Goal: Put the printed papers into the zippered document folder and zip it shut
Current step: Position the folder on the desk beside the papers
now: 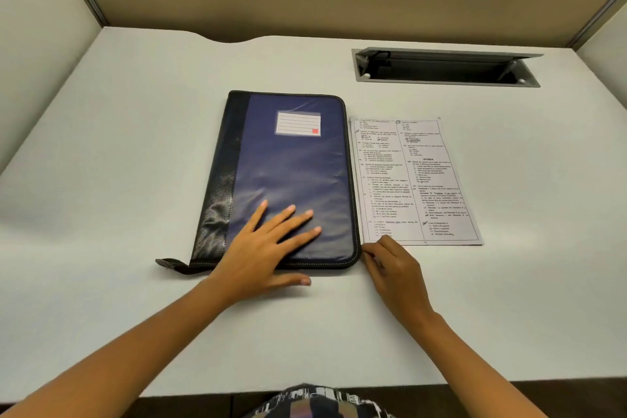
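**Folder still shut, papers waiting**

At six o'clock, our left hand (271, 241) presses flat, fingers spread, on the folder (291, 176); our right hand (390, 265) curls at its corner, grip hidden. Papers (414, 180) lie at three o'clock; tugging the zipper could scatter them.

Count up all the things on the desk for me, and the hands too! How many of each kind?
Folders: 1, the blue folder, lying closed
Printed papers: 1 stack, the papers beside the folder; I can't tell how many sheets
Cable boxes: 1, the cable box set into the desk
Hands: 2, left hand and right hand
Total: 5
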`<state>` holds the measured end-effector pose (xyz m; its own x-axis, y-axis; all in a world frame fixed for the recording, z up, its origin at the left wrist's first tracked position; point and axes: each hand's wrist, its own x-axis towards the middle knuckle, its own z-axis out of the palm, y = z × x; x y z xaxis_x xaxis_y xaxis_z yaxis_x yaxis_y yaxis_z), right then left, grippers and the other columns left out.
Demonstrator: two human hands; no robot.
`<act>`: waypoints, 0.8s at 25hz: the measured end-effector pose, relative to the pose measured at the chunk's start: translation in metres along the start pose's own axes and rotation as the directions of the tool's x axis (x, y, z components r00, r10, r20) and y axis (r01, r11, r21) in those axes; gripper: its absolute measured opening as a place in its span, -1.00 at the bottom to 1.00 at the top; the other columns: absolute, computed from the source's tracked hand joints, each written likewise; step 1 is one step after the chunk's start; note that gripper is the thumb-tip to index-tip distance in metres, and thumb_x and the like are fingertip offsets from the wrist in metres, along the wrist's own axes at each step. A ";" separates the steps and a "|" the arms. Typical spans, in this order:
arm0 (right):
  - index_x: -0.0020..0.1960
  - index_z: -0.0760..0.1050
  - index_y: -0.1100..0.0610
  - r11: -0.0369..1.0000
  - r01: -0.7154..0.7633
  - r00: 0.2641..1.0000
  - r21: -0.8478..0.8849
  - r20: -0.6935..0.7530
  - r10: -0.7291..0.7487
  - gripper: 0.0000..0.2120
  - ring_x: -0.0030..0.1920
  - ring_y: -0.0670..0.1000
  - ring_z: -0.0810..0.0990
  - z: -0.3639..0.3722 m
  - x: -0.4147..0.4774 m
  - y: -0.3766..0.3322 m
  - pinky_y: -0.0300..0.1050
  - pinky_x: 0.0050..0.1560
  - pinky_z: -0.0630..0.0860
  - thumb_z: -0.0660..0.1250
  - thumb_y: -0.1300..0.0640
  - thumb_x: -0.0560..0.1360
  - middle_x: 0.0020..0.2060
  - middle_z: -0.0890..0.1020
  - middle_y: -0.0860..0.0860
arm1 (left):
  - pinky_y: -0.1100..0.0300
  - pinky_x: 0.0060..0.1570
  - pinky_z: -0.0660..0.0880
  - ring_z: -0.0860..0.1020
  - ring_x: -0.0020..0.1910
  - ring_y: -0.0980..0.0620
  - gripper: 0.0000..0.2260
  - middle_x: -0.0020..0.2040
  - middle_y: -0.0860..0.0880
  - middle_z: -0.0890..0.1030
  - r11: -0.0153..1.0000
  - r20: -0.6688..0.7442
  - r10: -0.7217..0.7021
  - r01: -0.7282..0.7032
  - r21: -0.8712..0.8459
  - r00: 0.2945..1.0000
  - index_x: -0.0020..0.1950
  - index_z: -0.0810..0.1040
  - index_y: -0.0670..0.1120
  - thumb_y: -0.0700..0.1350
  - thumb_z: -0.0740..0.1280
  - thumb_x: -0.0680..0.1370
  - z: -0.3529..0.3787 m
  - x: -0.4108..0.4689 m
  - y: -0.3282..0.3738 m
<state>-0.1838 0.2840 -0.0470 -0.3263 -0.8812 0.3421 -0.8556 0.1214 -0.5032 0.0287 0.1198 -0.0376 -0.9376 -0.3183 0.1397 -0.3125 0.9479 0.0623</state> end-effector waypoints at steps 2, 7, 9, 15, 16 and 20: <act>-0.06 0.59 0.20 0.999 0.031 0.999 -0.006 0.014 -0.031 -0.92 -0.34 0.01 0.49 0.000 -0.001 0.002 -0.12 -0.35 0.49 0.33 0.23 0.49 -0.29 0.53 0.03 | -0.24 0.41 0.11 0.19 0.49 -0.04 -0.38 0.51 0.03 0.24 0.999 0.007 0.008 -0.009 0.047 1.000 0.50 0.21 0.09 0.36 0.05 0.52 0.003 0.000 0.004; -0.06 0.61 0.21 0.998 0.065 0.998 -0.016 0.013 -0.064 -0.90 -0.33 0.02 0.51 -0.002 -0.006 0.003 -0.15 -0.34 0.49 0.33 0.22 0.49 -0.30 0.54 0.03 | -0.31 0.33 0.21 0.23 0.47 -0.06 -0.44 0.49 0.04 0.27 0.995 0.030 -0.086 0.084 0.052 0.996 0.49 0.23 0.11 0.30 0.04 0.54 0.010 0.003 0.012; -0.07 0.61 0.21 0.998 0.070 0.998 -0.006 0.008 -0.070 -0.90 -0.34 0.01 0.49 -0.002 -0.010 0.001 -0.19 -0.35 0.45 0.33 0.22 0.49 -0.32 0.52 0.02 | -0.32 0.32 0.21 0.25 0.46 -0.07 -0.44 0.49 0.04 0.29 0.993 0.014 -0.095 0.094 0.065 0.995 0.48 0.25 0.10 0.29 0.05 0.53 0.011 0.004 0.015; -0.04 0.62 0.22 0.983 0.180 0.983 0.024 0.040 -0.180 -0.81 -0.28 -0.02 0.56 0.008 -0.022 -0.020 -0.28 -0.26 0.51 0.25 0.17 0.53 -0.24 0.61 0.04 | -0.32 0.31 0.22 0.27 0.45 -0.08 -0.44 0.48 0.02 0.31 0.993 0.017 -0.100 0.099 0.059 0.995 0.48 0.26 0.09 0.28 0.07 0.53 0.013 0.005 0.017; -0.03 0.62 0.22 0.984 0.178 0.983 0.031 0.044 -0.179 -0.81 -0.27 -0.03 0.57 0.009 -0.022 -0.022 -0.30 -0.23 0.51 0.25 0.17 0.53 -0.23 0.62 0.04 | -0.32 0.32 0.21 0.25 0.46 -0.08 -0.44 0.49 0.03 0.29 0.994 0.030 -0.098 0.097 0.050 0.995 0.49 0.25 0.09 0.28 0.06 0.53 0.013 0.005 0.017; -0.05 0.63 0.21 0.972 0.234 0.970 -0.020 0.065 -0.232 -0.80 -0.30 -0.03 0.55 -0.001 -0.016 -0.019 -0.38 -0.22 0.42 0.26 0.15 0.52 -0.26 0.62 0.03 | -0.21 0.44 0.01 0.13 0.51 0.02 -0.43 0.50 0.13 0.23 0.976 0.017 -0.165 0.166 -0.142 0.986 0.51 0.19 0.09 0.31 -0.04 0.56 0.003 0.001 0.013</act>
<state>-0.1625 0.2962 -0.0425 -0.0917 -0.9129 0.3977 -0.9163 -0.0790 -0.3927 0.0232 0.1322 -0.0399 -0.8757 -0.4699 0.1111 -0.4385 0.8702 0.2248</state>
